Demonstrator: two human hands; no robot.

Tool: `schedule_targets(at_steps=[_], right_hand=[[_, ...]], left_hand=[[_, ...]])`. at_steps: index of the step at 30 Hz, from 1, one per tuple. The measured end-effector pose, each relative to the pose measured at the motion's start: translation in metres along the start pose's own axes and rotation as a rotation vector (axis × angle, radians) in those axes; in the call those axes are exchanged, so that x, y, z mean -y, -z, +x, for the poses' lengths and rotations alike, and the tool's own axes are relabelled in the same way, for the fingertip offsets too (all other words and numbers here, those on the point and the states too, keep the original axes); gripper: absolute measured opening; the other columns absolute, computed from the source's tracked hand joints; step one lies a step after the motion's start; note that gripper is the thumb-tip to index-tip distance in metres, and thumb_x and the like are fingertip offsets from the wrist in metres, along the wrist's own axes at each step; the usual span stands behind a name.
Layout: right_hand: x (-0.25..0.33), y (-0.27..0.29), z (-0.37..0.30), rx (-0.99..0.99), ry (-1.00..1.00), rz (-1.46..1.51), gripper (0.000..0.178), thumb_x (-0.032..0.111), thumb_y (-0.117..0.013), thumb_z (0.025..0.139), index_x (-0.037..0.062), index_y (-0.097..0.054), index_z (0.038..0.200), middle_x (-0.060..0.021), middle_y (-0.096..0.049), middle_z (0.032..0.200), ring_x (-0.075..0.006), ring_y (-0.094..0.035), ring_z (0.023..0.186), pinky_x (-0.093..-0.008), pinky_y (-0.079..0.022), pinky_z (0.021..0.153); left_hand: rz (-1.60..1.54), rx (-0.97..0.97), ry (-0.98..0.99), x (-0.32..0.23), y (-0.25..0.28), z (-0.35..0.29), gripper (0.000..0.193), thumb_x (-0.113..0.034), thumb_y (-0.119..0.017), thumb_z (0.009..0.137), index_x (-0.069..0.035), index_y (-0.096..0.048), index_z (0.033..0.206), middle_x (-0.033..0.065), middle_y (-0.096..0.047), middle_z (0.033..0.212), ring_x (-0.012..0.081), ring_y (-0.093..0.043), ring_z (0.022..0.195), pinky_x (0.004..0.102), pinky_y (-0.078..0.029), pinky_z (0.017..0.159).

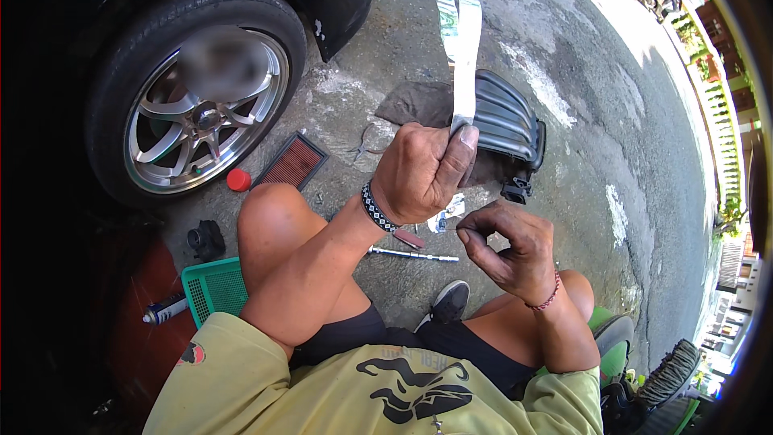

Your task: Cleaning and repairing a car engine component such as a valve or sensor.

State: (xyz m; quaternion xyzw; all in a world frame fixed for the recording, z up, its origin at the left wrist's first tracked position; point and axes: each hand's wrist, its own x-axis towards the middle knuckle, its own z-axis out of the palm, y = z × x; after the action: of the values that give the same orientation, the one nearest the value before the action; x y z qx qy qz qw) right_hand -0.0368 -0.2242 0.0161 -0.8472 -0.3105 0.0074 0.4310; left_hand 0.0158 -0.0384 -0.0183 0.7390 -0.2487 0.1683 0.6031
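My left hand [419, 173] is closed on the lower end of a shiny silver strip [465, 72], pinched between thumb and fingers. The strip rises and curls over at its top, like metallic tape. Lower and to the right, my right hand [515, 246] is closed, thumb and forefinger tips together. Whatever is in that pinch is too small to make out. Beyond my hands, a black ribbed plastic housing [507, 117] lies on a dark cloth [415, 103]. Below my left hand, a red-handled tool [408, 238] and a chrome socket wrench [415, 256] rest on the ground.
A car wheel [278, 28] stands at the left. Near it lie a red-faced air filter [295, 161], a red cap [238, 180], pliers [366, 143] and a black part [206, 239]. A green basket [192, 288] and spray can [165, 308] sit by my left leg.
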Motion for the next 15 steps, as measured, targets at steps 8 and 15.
schedule_targets(at_steps=[8,15], right_hand=[[0.0012,0.0009,-0.0009,0.024,-0.004,-0.006,0.014,0.002,-0.075,0.077,0.0027,-0.068,0.089,-0.0090,-0.068,0.080,-0.0225,-0.067,0.068,-0.0315,-0.052,0.058],[-0.0020,0.0007,0.0006,-0.016,-0.017,-0.015,0.013,0.002,-0.074,0.076,0.0028,-0.068,0.088,-0.0089,-0.068,0.079,-0.0224,-0.067,0.067,-0.0312,-0.052,0.058]], left_hand=[[-0.025,-0.007,0.016,0.0015,-0.0004,-0.0002,0.051,-0.029,-0.038,0.105,-0.001,-0.050,0.063,0.0081,-0.048,0.050,0.0210,-0.051,0.043,0.0337,-0.038,0.045],[-0.035,-0.004,0.004,0.0004,-0.0014,0.0011,0.053,-0.030,-0.037,0.105,-0.001,-0.050,0.063,0.0077,-0.048,0.050,0.0208,-0.051,0.043,0.0336,-0.038,0.045]])
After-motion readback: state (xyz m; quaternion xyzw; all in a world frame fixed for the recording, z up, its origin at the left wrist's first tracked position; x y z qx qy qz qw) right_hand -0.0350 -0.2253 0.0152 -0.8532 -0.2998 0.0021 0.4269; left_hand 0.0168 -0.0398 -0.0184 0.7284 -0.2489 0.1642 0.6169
